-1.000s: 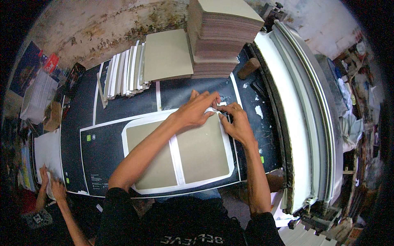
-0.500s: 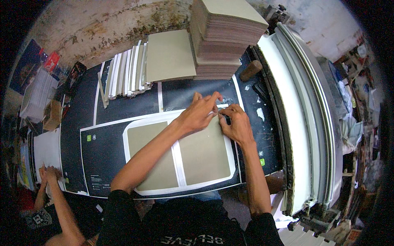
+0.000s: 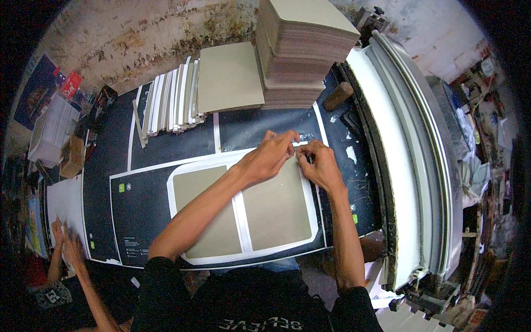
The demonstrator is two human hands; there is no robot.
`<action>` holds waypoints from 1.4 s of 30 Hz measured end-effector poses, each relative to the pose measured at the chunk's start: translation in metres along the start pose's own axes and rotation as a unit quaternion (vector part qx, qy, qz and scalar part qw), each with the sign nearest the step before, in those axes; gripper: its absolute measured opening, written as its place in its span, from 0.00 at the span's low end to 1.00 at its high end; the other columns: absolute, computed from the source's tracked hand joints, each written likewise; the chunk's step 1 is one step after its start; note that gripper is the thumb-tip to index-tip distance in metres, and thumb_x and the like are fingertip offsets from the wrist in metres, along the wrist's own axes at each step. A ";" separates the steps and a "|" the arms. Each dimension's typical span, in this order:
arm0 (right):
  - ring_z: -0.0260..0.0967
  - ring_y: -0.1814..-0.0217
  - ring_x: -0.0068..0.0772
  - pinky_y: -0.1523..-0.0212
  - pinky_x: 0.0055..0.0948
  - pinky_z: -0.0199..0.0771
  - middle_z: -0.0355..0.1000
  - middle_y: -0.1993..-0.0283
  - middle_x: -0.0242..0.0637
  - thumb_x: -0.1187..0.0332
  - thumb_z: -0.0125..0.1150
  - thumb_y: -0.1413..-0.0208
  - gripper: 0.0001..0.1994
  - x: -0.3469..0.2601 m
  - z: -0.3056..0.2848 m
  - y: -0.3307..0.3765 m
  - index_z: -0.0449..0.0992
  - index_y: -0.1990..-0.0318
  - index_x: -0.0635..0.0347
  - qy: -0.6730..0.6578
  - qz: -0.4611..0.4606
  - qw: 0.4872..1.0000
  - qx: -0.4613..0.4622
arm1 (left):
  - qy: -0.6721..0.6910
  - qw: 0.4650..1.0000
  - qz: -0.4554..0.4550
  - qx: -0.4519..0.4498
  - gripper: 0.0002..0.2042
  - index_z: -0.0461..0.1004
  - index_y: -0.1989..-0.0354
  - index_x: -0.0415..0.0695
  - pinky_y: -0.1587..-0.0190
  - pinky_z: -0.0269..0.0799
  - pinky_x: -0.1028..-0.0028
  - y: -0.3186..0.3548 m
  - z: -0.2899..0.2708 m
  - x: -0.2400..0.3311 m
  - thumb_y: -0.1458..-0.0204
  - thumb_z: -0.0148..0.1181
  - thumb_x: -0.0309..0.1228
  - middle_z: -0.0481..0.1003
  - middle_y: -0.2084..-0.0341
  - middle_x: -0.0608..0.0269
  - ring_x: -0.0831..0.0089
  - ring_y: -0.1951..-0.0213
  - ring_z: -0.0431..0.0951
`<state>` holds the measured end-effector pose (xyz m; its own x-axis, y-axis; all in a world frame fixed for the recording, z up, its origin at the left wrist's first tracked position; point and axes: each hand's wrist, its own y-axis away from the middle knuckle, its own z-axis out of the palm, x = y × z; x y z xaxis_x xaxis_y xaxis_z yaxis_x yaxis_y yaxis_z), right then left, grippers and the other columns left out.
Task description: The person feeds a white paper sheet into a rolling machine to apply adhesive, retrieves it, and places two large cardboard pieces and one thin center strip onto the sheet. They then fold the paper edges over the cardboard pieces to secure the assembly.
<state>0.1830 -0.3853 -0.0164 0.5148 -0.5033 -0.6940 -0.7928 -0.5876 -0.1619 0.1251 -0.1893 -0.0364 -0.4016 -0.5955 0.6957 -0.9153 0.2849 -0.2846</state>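
1. The white-edged cover sheet (image 3: 243, 213) lies flat in the lower centre of the frame on the black tabletop (image 3: 138, 160), with two grey boards (image 3: 276, 202) side by side on it and a white strip between them.
2. The left hand (image 3: 268, 157) reaches across to the sheet's upper right corner; its fingers are bent close together and press down on the white margin there.
3. The right hand (image 3: 318, 166) meets it at the same corner, fingers pinched nearly closed on the paper edge. Whether the flap is lifted I cannot tell.
4. Judging by this, the corner turn-in is in hand; the next move likely calls for a firm, even press along the margin so the fold lies flat on the board.
5. Farther up, a loose grey board (image 3: 229, 77) sits beside a tall stack of boards (image 3: 301, 55), with a row of white-edged pieces (image 3: 171, 102) to its left.
6. At lower left, another person's hands (image 3: 63, 243) rest on white paper.
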 end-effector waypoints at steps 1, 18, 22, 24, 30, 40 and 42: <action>0.75 0.55 0.55 0.49 0.43 0.74 0.76 0.61 0.54 0.72 0.62 0.49 0.09 -0.002 0.000 -0.001 0.82 0.62 0.68 -0.003 0.005 1.000 -0.004 | -0.004 1.000 0.001 -0.008 0.22 0.62 0.41 0.44 0.43 0.60 0.56 0.001 -0.001 -0.001 0.44 0.58 0.21 0.77 0.57 0.48 0.51 0.51 0.73; 0.77 0.58 0.38 0.55 0.33 0.75 0.79 0.53 0.49 0.79 0.59 0.43 0.31 -0.010 0.010 0.025 0.62 0.31 0.58 -0.043 0.001 0.996 0.076 | -0.255 0.956 0.076 -0.120 0.37 0.59 0.34 0.40 0.39 0.55 0.46 0.034 -0.013 0.019 0.42 0.54 0.58 0.72 0.46 0.49 0.56 0.40 0.69; 0.75 0.53 0.51 0.50 0.43 0.74 0.77 0.54 0.51 0.79 0.60 0.45 0.36 -0.007 0.015 0.026 0.54 0.28 0.59 0.007 -0.010 0.997 0.071 | -0.207 0.974 0.044 -0.086 0.39 0.57 0.32 0.39 0.38 0.53 0.44 0.040 -0.004 0.020 0.42 0.55 0.57 0.69 0.41 0.49 0.57 0.39 0.69; 0.74 0.52 0.54 0.49 0.45 0.74 0.77 0.55 0.51 0.79 0.60 0.45 0.37 -0.010 0.017 0.023 0.54 0.27 0.58 0.026 -0.020 0.997 0.074 | -0.217 0.974 0.043 -0.056 0.40 0.56 0.31 0.40 0.37 0.52 0.44 0.048 0.002 0.016 0.43 0.57 0.57 0.65 0.37 0.50 0.57 0.38 0.69; 0.76 0.54 0.53 0.51 0.44 0.75 0.77 0.58 0.51 0.80 0.60 0.46 0.39 -0.018 0.018 0.020 0.52 0.26 0.55 0.072 -0.015 0.995 0.062 | -0.220 0.974 0.038 -0.030 0.44 0.44 0.28 0.39 0.37 0.53 0.43 0.050 0.000 0.020 0.42 0.57 0.56 0.74 0.42 0.54 0.58 0.39 0.71; 0.74 0.60 0.55 0.56 0.45 0.77 0.75 0.63 0.56 0.74 0.58 0.46 0.42 -0.047 0.022 0.026 0.43 0.25 0.67 0.267 -0.090 0.959 -0.034 | -0.061 0.997 -0.031 0.020 0.47 0.47 0.31 0.41 0.34 0.50 0.51 0.054 0.002 0.016 0.51 0.72 0.47 0.73 0.44 0.45 0.55 0.37 0.71; 0.74 0.60 0.52 0.55 0.42 0.78 0.75 0.64 0.55 0.72 0.59 0.46 0.43 -0.053 0.027 0.033 0.42 0.27 0.76 0.326 -0.132 0.935 -0.035 | -0.051 0.997 -0.032 0.040 0.48 0.47 0.32 0.42 0.35 0.51 0.50 0.051 0.005 0.013 0.53 0.74 0.46 0.72 0.44 0.44 0.55 0.38 0.71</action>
<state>0.1208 -0.3611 -0.0037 0.7977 -0.6004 -0.0569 -0.5978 -0.7747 -0.2062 0.0726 -0.1859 -0.0451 -0.3397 -0.6844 0.6451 -0.9369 0.1856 -0.2964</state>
